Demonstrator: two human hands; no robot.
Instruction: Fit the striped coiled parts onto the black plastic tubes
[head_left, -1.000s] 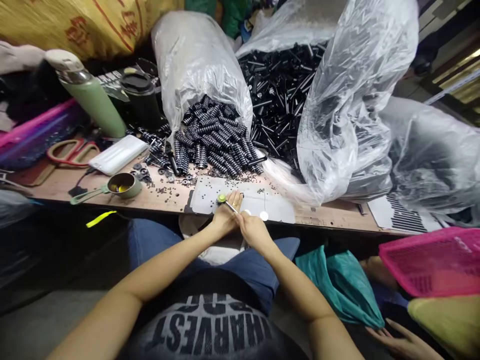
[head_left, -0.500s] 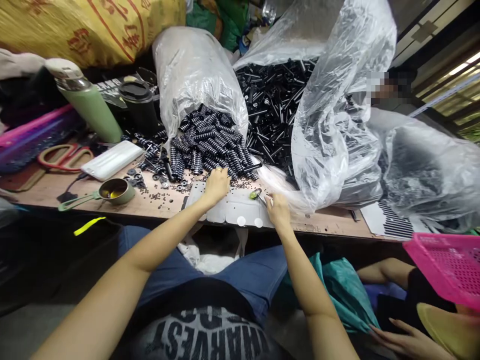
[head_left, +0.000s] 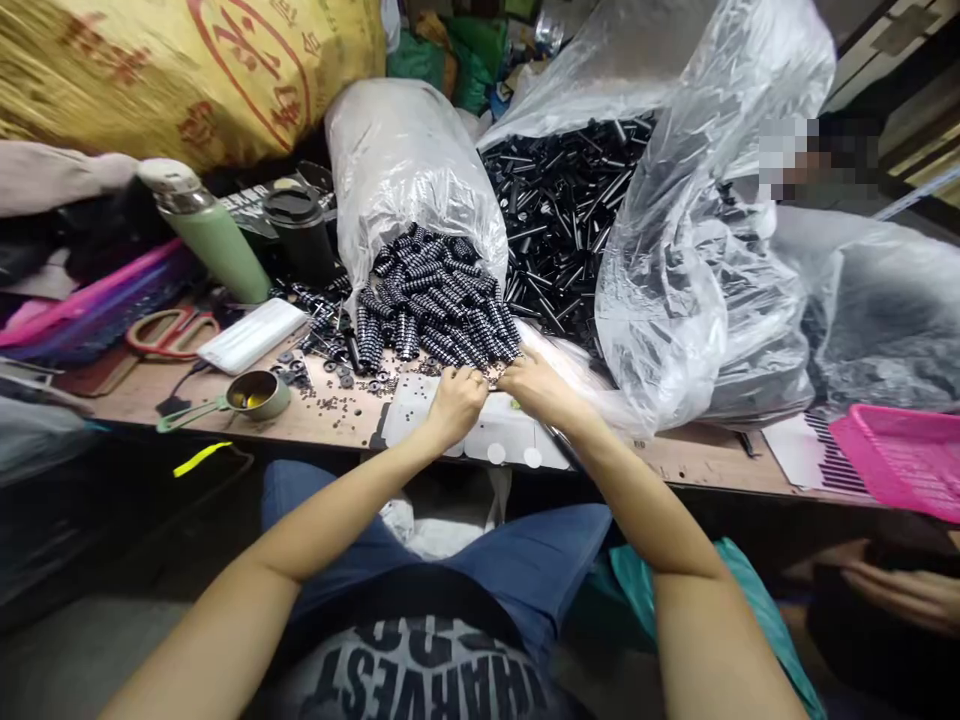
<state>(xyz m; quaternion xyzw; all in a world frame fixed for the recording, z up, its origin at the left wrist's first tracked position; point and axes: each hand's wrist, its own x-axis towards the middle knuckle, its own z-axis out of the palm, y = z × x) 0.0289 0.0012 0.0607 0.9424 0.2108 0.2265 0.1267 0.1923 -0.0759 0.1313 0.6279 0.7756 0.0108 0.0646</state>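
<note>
My left hand (head_left: 457, 402) is curled closed over the white sheet, its fingertips by the front of the pile. Close beside it, my right hand (head_left: 536, 388) has its fingers pinched together. Whatever is between the fingers of either hand is too small or too hidden to name. Just behind both hands lies a heap of black ribbed cylinders (head_left: 439, 300), spilling from a clear plastic bag (head_left: 412, 150). A slim dark tool (head_left: 561, 442) lies partly under my right wrist. Tiny dark bits (head_left: 337, 400) are scattered on the wooden table (head_left: 652, 455).
An open plastic bag (head_left: 667, 300) of black tubes (head_left: 547, 230) stands behind my right hand. At left are a small handled cup (head_left: 266, 397), a white box-shaped device (head_left: 255, 335), red scissors (head_left: 171, 333) and a green bottle (head_left: 214, 245). A pink basket (head_left: 907, 460) and another person's hand (head_left: 900, 590) are at right.
My right hand has moved left and away from me, leaving the slim tool on the table, and has met my left hand. The pink basket at right is now further back by the table edge.
</note>
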